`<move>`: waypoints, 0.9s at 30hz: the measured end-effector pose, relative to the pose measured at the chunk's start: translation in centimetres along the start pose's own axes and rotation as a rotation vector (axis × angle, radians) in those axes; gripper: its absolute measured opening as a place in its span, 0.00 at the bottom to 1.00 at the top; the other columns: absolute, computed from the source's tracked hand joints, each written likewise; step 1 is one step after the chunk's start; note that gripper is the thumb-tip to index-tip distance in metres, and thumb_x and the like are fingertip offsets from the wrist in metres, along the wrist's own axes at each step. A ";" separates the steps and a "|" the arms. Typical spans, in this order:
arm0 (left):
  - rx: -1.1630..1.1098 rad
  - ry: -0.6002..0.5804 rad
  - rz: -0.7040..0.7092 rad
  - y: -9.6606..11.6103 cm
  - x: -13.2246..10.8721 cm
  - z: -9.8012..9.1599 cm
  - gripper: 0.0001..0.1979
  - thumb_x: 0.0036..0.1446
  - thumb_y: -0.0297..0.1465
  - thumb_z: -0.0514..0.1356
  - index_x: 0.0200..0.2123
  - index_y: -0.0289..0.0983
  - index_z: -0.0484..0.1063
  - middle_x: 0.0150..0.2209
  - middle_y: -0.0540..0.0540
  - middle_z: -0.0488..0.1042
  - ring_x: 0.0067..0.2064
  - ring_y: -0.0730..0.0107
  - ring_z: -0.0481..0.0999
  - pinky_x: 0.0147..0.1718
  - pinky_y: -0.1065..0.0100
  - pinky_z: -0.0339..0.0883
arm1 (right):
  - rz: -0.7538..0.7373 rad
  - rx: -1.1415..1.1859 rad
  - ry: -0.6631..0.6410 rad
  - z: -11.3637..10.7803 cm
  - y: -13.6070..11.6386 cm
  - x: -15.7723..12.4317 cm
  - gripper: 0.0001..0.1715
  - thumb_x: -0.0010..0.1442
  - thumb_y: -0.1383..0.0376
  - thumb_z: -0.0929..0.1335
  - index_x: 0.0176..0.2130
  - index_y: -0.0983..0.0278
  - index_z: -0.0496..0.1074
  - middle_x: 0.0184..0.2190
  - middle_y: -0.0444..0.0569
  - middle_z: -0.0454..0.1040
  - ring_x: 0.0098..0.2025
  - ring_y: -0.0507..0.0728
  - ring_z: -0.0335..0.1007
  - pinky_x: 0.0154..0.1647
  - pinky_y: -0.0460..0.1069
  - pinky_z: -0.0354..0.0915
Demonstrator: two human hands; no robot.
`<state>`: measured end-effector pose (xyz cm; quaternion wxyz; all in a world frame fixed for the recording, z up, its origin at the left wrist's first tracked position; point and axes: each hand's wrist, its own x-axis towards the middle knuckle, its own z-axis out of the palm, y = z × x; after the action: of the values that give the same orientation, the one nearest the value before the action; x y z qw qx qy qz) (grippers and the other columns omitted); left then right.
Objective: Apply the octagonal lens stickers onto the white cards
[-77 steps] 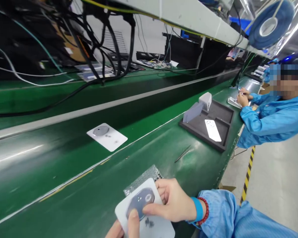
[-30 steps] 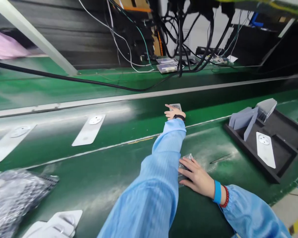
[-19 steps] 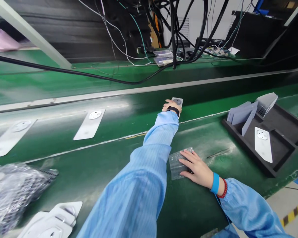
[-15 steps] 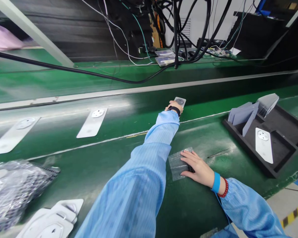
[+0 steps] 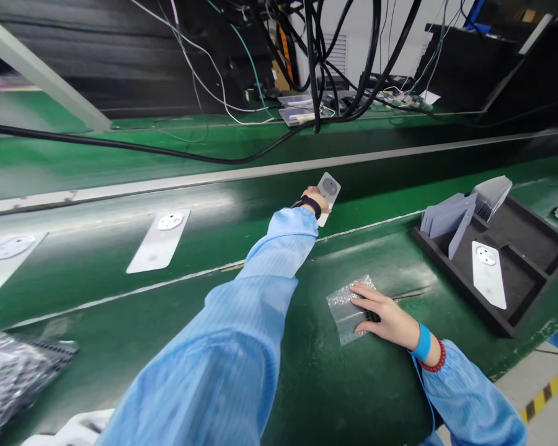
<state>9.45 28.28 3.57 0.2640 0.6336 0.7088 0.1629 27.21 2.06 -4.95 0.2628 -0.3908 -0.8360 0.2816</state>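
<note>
My left hand (image 5: pixel 317 197) reaches out over the green belt surface, its fingers closed around a white rectangular plate with a round socket face (image 5: pixel 329 186). The plate's left side is hidden by the hand. My right hand (image 5: pixel 385 314) has its fingers spread over a clear bubble-wrap bag (image 5: pixel 346 316) on the green bench. Something black shows beneath its palm, its kind unclear. Just beyond that hand lies a thin pair of tweezers (image 5: pixel 411 292). Two similar white plates, one nearer (image 5: pixel 155 248) and one at the left edge (image 5: pixel 2 260), lie on the belt.
A black divided tray (image 5: pixel 460 279) at the right holds upright grey sheets (image 5: pixel 449 217) and a white plate (image 5: pixel 488 272). At the lower left are a plastic bag of parts (image 5: pixel 18 371) and stacked white pieces (image 5: pixel 77 427). Black cables (image 5: pixel 316 68) hang at the back.
More of the white plate now shows beyond my left hand, and it is turned slightly. My right hand and the bubble-wrap bag have shifted right together. The view has swung a little rightward.
</note>
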 end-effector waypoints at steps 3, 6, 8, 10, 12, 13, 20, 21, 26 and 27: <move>-0.025 -0.046 0.107 -2.1 -3.2 -3.0 0.26 0.59 0.27 0.62 0.60 0.33 0.63 0.53 0.39 0.73 0.52 0.58 0.75 0.52 0.57 0.68 | -0.007 -0.025 0.099 0.6 -0.3 0.2 0.16 0.62 0.63 0.70 0.50 0.61 0.75 0.57 0.56 0.72 0.61 0.62 0.67 0.60 0.59 0.68; -0.086 0.011 0.214 -6.9 -10.0 -5.4 0.42 0.56 0.24 0.59 0.70 0.35 0.42 0.62 0.37 0.65 0.59 0.60 0.70 0.58 0.65 0.60 | -0.029 -0.018 0.220 0.7 -1.4 0.7 0.15 0.64 0.62 0.68 0.51 0.61 0.74 0.56 0.56 0.72 0.60 0.62 0.67 0.60 0.61 0.68; -0.316 0.075 0.249 -10.9 -15.7 -5.9 0.42 0.53 0.28 0.57 0.70 0.38 0.43 0.62 0.39 0.67 0.56 0.57 0.73 0.57 0.60 0.63 | -0.049 -0.014 0.315 0.4 -2.7 1.0 0.16 0.65 0.62 0.68 0.52 0.59 0.73 0.55 0.56 0.72 0.59 0.62 0.68 0.58 0.61 0.69; -0.500 0.022 0.080 -13.9 -21.0 -5.3 0.42 0.53 0.34 0.57 0.69 0.40 0.46 0.58 0.39 0.72 0.53 0.53 0.76 0.53 0.54 0.67 | -0.085 -0.029 0.381 0.1 -4.2 1.4 0.17 0.65 0.62 0.67 0.54 0.58 0.72 0.55 0.56 0.72 0.58 0.61 0.68 0.55 0.61 0.70; -0.618 0.073 -0.040 -15.3 -25.0 -4.0 0.41 0.49 0.37 0.61 0.67 0.40 0.54 0.60 0.39 0.69 0.58 0.52 0.72 0.54 0.56 0.66 | -0.139 -0.082 0.402 0.3 -5.8 1.8 0.17 0.66 0.62 0.67 0.54 0.58 0.71 0.54 0.56 0.72 0.56 0.61 0.68 0.54 0.61 0.70; -0.678 0.033 -0.110 -15.4 -26.4 -3.3 0.37 0.47 0.39 0.63 0.61 0.39 0.64 0.59 0.38 0.71 0.58 0.50 0.71 0.52 0.57 0.67 | -0.177 -0.119 0.395 0.5 -6.6 1.9 0.17 0.66 0.62 0.67 0.54 0.59 0.71 0.54 0.57 0.72 0.55 0.61 0.68 0.53 0.60 0.70; -1.075 -0.590 -0.267 -13.1 -29.2 -0.9 0.25 0.50 0.51 0.63 0.30 0.32 0.83 0.29 0.38 0.81 0.30 0.59 0.79 0.29 0.64 0.70 | -0.399 -0.261 0.119 2.5 -8.9 1.3 0.16 0.64 0.56 0.68 0.50 0.57 0.74 0.50 0.52 0.75 0.50 0.59 0.69 0.54 0.57 0.67; -1.097 -0.579 -0.257 -13.1 -29.4 -0.6 0.20 0.47 0.47 0.68 0.30 0.33 0.83 0.28 0.40 0.81 0.29 0.62 0.78 0.29 0.67 0.69 | -0.402 -0.225 0.067 2.4 -8.8 1.2 0.20 0.63 0.53 0.68 0.51 0.58 0.73 0.51 0.54 0.75 0.51 0.60 0.69 0.55 0.57 0.67; -1.186 -0.374 -0.280 -13.4 -30.3 1.1 0.13 0.45 0.39 0.71 0.30 0.36 0.83 0.33 0.44 0.83 0.32 0.67 0.77 0.33 0.71 0.67 | -0.251 -0.014 0.207 2.7 -8.4 1.1 0.12 0.67 0.62 0.66 0.49 0.61 0.73 0.46 0.53 0.77 0.50 0.57 0.73 0.58 0.59 0.65; -1.205 -0.359 -0.287 -13.4 -30.4 1.3 0.13 0.45 0.39 0.71 0.31 0.36 0.83 0.32 0.44 0.83 0.32 0.68 0.77 0.33 0.71 0.67 | -0.216 0.001 0.249 3.0 -8.5 1.2 0.10 0.67 0.65 0.65 0.47 0.61 0.74 0.44 0.52 0.78 0.47 0.56 0.74 0.57 0.59 0.66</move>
<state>1.08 -3.68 0.07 0.7073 0.2907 0.5154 0.3868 20.26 -2.30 -1.03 0.3935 -0.3304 -0.8339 0.2017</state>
